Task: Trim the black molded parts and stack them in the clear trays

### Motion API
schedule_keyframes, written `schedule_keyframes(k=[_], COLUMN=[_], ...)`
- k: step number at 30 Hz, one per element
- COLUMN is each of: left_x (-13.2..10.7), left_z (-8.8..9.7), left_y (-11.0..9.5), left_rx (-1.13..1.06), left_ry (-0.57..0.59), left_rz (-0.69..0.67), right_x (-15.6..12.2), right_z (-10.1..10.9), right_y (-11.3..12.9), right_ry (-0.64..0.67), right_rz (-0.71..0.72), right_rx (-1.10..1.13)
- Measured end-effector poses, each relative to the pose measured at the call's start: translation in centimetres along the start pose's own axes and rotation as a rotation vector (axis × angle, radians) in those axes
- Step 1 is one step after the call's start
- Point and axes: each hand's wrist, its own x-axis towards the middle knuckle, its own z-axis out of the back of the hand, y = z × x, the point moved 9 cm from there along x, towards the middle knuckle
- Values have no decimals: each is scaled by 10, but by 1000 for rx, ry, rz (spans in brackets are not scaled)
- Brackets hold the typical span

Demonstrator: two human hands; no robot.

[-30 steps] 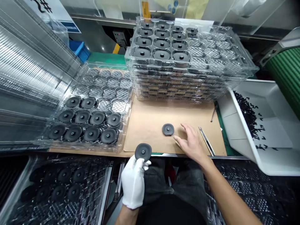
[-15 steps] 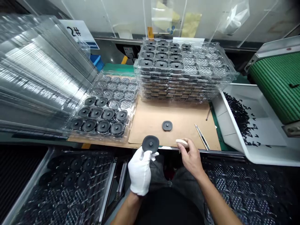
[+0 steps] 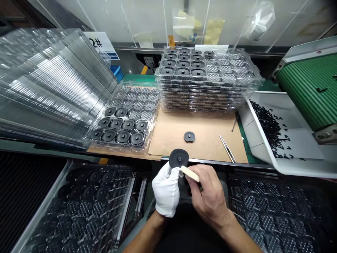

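My left hand (image 3: 166, 191), in a white glove, pinches a round black plastic part (image 3: 179, 157) by its lower edge. The part is tilted up, with a small raised hub in its middle. My bare right hand (image 3: 209, 195) grips a flat cream-coloured pad (image 3: 190, 174) between thumb and fingers. The pad's left end is close to the black part's lower right edge; whether they touch I cannot tell. Beyond my hands, a second black part (image 3: 189, 137) lies on the brown cardboard (image 3: 168, 128). To its right lies a slim utility knife (image 3: 226, 149).
A clear tray (image 3: 134, 105) partly filled with black parts lies left; stacked trays (image 3: 209, 95) stand behind. Upright clear trays (image 3: 58, 80) lean far left. At right, a white bin (image 3: 252, 137) holds small black pieces beneath a green conveyor belt (image 3: 310, 84). More trays sit below the bench.
My right hand has brought the pad left, up to the black part. My left hand has shifted slightly right with the part. The whole view has shifted a little.
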Motion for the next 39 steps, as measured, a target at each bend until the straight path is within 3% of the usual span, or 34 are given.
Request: schedule_keyframes(k=[3,8,14,18,22,27,30,34,39], left_x=[-1,-3,-5,-9,-14,-18,-17,-11,-12], left_z=[3,1,3,1,-5,-10,-8,-6,-16], left_y=[0,3,-1,-8,-11,-5,-5,-11,-15], left_rx=[-1,29,143,215,332,406,389,333,316], left_ry=[-7,17,19,26,106,214,203,183,311], left_rz=[-1,15,-10,-4,-15,-52,-86,-143,-180], right_x=[-2,2,-2,2,9,19,21,21,17], right_z=[-5,6,-3,6,9,-2,-3,13,12], right_y=[4,-2,1,-9,-17,-8,-5,-20,-21], right_ry=[38,-65,80,29,31,225,360,333,356], right_rz=[38,17,26,-11,-23,25,70,17,51], right_rx=[-73,-168,-167,-216,-229,-161,-181,-236,-202])
